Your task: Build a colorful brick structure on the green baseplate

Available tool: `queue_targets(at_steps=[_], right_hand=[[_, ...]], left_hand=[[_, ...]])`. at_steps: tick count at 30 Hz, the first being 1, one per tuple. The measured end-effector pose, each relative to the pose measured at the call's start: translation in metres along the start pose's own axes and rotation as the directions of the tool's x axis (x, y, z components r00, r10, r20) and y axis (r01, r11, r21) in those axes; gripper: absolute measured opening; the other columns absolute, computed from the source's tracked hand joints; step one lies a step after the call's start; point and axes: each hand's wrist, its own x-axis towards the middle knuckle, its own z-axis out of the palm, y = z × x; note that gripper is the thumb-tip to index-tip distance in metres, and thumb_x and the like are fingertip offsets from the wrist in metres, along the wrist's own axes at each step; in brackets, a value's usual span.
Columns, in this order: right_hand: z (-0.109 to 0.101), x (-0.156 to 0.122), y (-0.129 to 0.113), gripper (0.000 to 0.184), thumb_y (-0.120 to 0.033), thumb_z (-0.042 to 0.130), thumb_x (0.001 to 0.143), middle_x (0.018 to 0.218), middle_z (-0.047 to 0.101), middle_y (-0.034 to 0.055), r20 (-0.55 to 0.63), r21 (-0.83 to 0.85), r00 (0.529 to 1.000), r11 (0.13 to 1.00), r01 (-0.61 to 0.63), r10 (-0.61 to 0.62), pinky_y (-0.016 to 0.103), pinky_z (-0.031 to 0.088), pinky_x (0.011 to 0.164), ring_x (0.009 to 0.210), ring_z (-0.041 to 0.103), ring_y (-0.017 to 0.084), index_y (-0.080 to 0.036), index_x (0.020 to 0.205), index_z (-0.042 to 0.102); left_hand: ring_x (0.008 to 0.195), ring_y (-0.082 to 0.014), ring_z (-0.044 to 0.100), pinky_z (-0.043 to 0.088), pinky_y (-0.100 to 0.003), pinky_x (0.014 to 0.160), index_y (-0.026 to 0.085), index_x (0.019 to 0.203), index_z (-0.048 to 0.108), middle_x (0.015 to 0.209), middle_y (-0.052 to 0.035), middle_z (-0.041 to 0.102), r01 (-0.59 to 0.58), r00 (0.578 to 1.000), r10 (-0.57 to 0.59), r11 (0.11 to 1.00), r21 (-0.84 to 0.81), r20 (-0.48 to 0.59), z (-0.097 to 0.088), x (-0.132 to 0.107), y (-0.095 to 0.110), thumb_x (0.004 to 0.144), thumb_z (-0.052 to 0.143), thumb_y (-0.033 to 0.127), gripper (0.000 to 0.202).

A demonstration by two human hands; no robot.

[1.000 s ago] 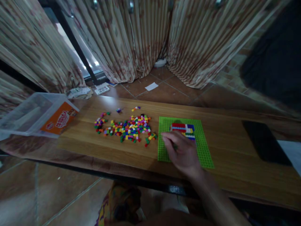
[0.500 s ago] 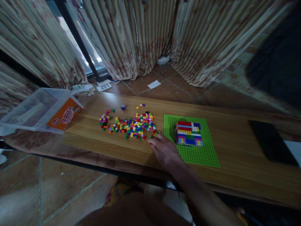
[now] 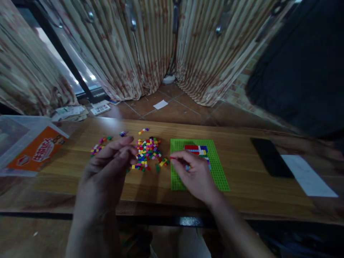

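A pile of small coloured bricks lies on the wooden table. Right of it sits a green baseplate with a multicoloured brick block built on it. My right hand hovers over the baseplate's left part, its fingertips pinched on a small red brick. My left hand is raised over the left side of the pile, fingers loosely curled together; I cannot make out anything in them.
A clear plastic box with an orange label lies at the table's left end. A black phone and a white sheet lie to the right. Curtains hang behind, and a dark cloth hangs at the right.
My left hand has come into view over the pile. My right hand went from the baseplate to the pile and is back at the baseplate's left part, now pinching a red brick.
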Motion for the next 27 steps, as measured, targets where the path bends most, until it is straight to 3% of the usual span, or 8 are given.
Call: queue_targets(at_steps=[2, 5, 9, 16, 21, 27], right_hand=[[-0.028, 0.004, 0.009, 0.010, -0.027, 0.060, 0.086, 0.078, 0.069, -0.0008, -0.112, 0.119, 0.987, 0.988, -0.098, 0.111, 0.024, 0.048, 0.063, 0.068, 0.062, 0.012, -0.022, 0.090, 0.069], [-0.069, 0.006, 0.031, 0.014, -0.034, 0.069, 0.078, 0.068, 0.066, -0.0016, -0.235, 0.223, 0.935, 0.951, -0.215, 0.267, 0.024, 0.047, 0.056, 0.057, 0.059, 0.011, -0.021, 0.083, 0.069], [-0.101, 0.001, 0.058, 0.023, -0.040, 0.076, 0.069, 0.071, 0.069, 0.0006, -0.223, 0.216, 0.890, 0.911, -0.352, 0.397, 0.026, 0.048, 0.059, 0.061, 0.060, 0.012, -0.020, 0.079, 0.071], [-0.096, -0.007, 0.084, 0.028, -0.044, 0.078, 0.063, 0.075, 0.071, 0.0016, -0.101, 0.164, 0.884, 0.884, -0.438, 0.456, 0.031, 0.048, 0.069, 0.069, 0.061, 0.016, -0.020, 0.078, 0.074], [-0.089, -0.004, 0.088, 0.029, -0.044, 0.080, 0.060, 0.074, 0.071, 0.0018, -0.089, 0.257, 0.874, 0.859, -0.443, 0.477, 0.032, 0.050, 0.069, 0.069, 0.062, 0.016, -0.020, 0.075, 0.074], [-0.086, -0.001, 0.086, 0.027, -0.040, 0.081, 0.059, 0.073, 0.071, 0.0020, -0.114, 0.270, 0.876, 0.864, -0.426, 0.468, 0.031, 0.051, 0.069, 0.068, 0.063, 0.016, -0.019, 0.073, 0.073]], left_hand=[[0.075, -0.0113, 0.062, 0.052, -0.020, 0.067, 0.017, 0.095, 0.073, 0.087, -0.0025, 0.070, 0.089, 0.996, -0.088, 0.994, 0.061, -0.014, 0.017, 0.003, 0.002, 0.067, 0.077, 0.024, 0.029], [0.071, -0.0113, 0.062, 0.052, -0.021, 0.067, 0.015, 0.088, 0.073, 0.080, -0.0015, 0.069, 0.159, 0.987, -0.162, 0.976, 0.147, 0.008, 0.034, 0.005, -0.012, 0.062, 0.080, 0.028, 0.030], [0.079, -0.0160, 0.065, 0.054, -0.029, 0.076, 0.015, 0.091, 0.073, 0.085, -0.0042, 0.071, 0.171, 0.977, -0.192, 0.965, 0.198, 0.089, 0.048, 0.003, -0.026, 0.064, 0.078, 0.035, 0.034], [0.085, -0.0190, 0.065, 0.053, -0.031, 0.079, 0.016, 0.094, 0.072, 0.089, -0.0046, 0.071, 0.162, 0.970, -0.208, 0.940, 0.301, 0.129, 0.060, 0.000, -0.031, 0.064, 0.075, 0.039, 0.038], [0.082, -0.0191, 0.064, 0.051, -0.030, 0.076, 0.015, 0.094, 0.071, 0.087, -0.0044, 0.071, 0.095, 0.953, -0.208, 0.897, 0.431, 0.222, 0.064, 0.002, -0.044, 0.071, 0.068, 0.040, 0.034], [0.082, -0.0181, 0.063, 0.049, -0.029, 0.074, 0.015, 0.098, 0.070, 0.090, -0.0053, 0.071, 0.046, 0.928, -0.210, 0.884, 0.464, 0.307, 0.064, 0.001, -0.051, 0.077, 0.062, 0.036, 0.031]])
